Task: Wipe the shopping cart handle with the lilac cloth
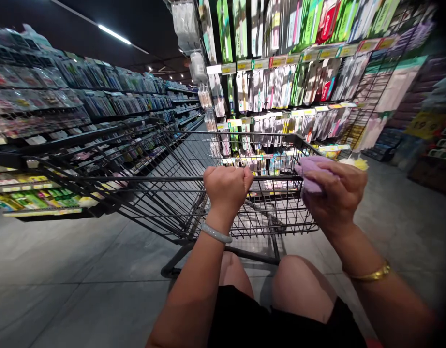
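Lilac, soft-looking bunched cloth sits in the person's right hand, at the right end of the long black top rail of a black wire-mesh shopping cart. The right fingers are clamped around it, with part bulging out past them; whether it presses on the metal cannot be told. The left hand is closed in a fist over the rail, so it looks well placed to brace the cart. Good handling here would likely mean keeping that grip firm, leaving a thick pad of fabric between fingertips and metal, and bearing evenly on the rail. The corner asks for care, since loose folds could snag on the wires, and the gold bangle could knock the basket.
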`<state>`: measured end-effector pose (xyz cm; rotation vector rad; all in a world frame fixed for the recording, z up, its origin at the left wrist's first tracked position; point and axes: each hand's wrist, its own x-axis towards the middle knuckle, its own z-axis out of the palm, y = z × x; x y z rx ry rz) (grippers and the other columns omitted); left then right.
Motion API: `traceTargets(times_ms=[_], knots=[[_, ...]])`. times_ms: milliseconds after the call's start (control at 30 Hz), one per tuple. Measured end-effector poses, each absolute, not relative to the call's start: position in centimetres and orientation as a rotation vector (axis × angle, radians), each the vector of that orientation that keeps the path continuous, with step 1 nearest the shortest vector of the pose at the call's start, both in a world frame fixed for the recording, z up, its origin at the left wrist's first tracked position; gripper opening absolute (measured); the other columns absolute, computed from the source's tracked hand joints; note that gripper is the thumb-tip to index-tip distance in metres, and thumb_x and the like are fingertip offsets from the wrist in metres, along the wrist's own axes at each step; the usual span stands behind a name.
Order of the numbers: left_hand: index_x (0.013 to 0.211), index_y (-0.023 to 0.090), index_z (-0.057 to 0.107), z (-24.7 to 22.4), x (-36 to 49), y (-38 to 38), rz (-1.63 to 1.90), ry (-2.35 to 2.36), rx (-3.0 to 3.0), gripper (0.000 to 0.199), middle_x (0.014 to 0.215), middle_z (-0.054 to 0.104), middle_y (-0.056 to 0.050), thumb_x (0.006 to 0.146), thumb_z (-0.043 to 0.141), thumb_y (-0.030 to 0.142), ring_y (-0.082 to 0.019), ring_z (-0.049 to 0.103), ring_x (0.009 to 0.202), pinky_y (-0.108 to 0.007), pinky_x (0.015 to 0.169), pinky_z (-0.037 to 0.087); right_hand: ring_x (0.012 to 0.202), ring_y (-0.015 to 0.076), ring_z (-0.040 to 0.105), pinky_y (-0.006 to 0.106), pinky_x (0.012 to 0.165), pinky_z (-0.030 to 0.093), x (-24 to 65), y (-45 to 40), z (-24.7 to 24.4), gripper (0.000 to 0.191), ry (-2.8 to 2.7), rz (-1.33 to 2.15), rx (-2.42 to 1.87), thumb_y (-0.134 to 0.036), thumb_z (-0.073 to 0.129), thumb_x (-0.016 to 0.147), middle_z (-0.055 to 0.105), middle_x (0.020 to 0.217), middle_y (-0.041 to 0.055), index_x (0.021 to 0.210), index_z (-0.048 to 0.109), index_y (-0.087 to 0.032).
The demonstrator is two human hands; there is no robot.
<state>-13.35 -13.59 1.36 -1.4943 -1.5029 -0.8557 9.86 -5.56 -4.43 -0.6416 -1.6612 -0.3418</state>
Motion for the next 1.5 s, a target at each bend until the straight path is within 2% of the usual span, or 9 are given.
traceTargets(times_ms=[133,300,400,567,733,1000,1233,1367,1500], knots=[[0.052,0.022,0.06,1.4,-13.4,-13.4,-0.84,-1.521,-1.509,0.052,0.051,0.061,0.0,0.099,0.041,0.033,-0.016,0.05,0.054,-0.039,0.067,0.023,0.108,0.0211,0.064,0.042,0.1,0.049,10.5,-5.3,-4.9,0.035,-1.637,-0.482,-0.544,-0.025,0.074,0.077,0.066,0.114,0.0012,0.109,0.065,-0.035],[0.052,0.022,0.06,1.4,-13.6,-13.0,-0.836,-1.546,-1.501,0.052,0.05,0.061,-0.001,0.099,0.04,0.033,-0.017,0.05,0.054,-0.04,0.067,0.022,0.108,0.0214,0.063,0.041,0.1,0.045,11.6,-4.3,-2.7,0.028,-1.607,-0.295,-0.681,-0.026,0.068,0.077,0.069,0.11,0.0034,0.105,0.069,-0.029],[0.052,0.022,0.06,1.4,-13.6,-13.0,-0.835,-1.564,-1.497,0.052,0.051,0.062,-0.001,0.099,0.04,0.033,-0.017,0.05,0.055,-0.04,0.067,0.022,0.104,0.0213,0.06,0.038,0.093,0.045,12.2,-3.7,-1.0,0.026,-1.546,-0.148,-0.858,-0.029,0.066,0.076,0.069,0.105,0.0049,0.102,0.069,-0.025],[0.053,0.022,0.061,1.5,-13.6,-13.4,-0.825,-1.577,-1.505,0.052,0.053,0.063,-0.001,0.099,0.04,0.034,-0.017,0.052,0.056,-0.04,0.068,0.023,0.104,0.0206,0.061,0.037,0.094,0.043,13.0,-3.9,-0.4,0.028,-1.869,-0.115,-0.805,-0.032,0.063,0.076,0.07,0.107,0.0022,0.103,0.069,-0.029],[0.051,0.022,0.058,1.6,-13.6,-13.3,-0.821,-1.59,-1.502,0.052,0.053,0.063,-0.002,0.098,0.041,0.035,-0.018,0.053,0.056,-0.04,0.067,0.023,0.089,0.0173,0.061,0.032,0.077,0.044,12.9,-2.6,0.0,0.028,-1.742,-0.055,-0.927,-0.038,0.066,0.081,0.07,0.101,0.0052,0.106,0.067,-0.026],[0.053,0.023,0.059,1.7,-14.0,-13.7,-0.818,-1.571,-1.51,0.052,0.052,0.062,-0.001,0.1,0.041,0.034,-0.017,0.052,0.056,-0.04,0.067,0.023,0.1,0.0183,0.06,0.031,0.086,0.043,11.4,-3.0,-0.8,0.027,-1.703,-0.114,-0.932,-0.039,0.068,0.081,0.07,0.108,0.0029,0.106,0.066,-0.029],[0.055,0.023,0.063,1.6,-14.6,-12.2,-0.804,-1.59,-1.496,0.051,0.055,0.064,-0.002,0.099,0.041,0.034,-0.018,0.052,0.057,-0.039,0.068,0.024,0.095,0.0211,0.057,0.035,0.081,0.04,9.5,-1.6,-0.8,0.028,-1.624,-0.186,-0.985,-0.038,0.062,0.084,0.067,0.105,0.0088,0.107,0.065,-0.022],[0.055,0.023,0.063,1.5,-15.4,-11.6,-0.797,-1.623,-1.46,0.051,0.054,0.064,-0.003,0.098,0.04,0.035,-0.018,0.051,0.056,-0.039,0.067,0.024,0.1,0.0215,0.057,0.037,0.087,0.04,7.3,-3.2,-1.7,0.032,-1.874,-0.355,-0.785,-0.036,0.064,0.082,0.066,0.113,0.0034,0.114,0.064,-0.029],[0.055,0.022,0.064,1.7,-16.1,-11.4,-0.773,-1.645,-1.445,0.052,0.054,0.064,-0.004,0.099,0.04,0.036,-0.018,0.052,0.056,-0.039,0.067,0.023,0.106,0.023,0.058,0.04,0.09,0.043,5.8,-2.9,-2.3,0.033,-1.841,-0.405,-0.64,-0.037,0.063,0.084,0.065,0.119,0.004,0.116,0.061,-0.027]])
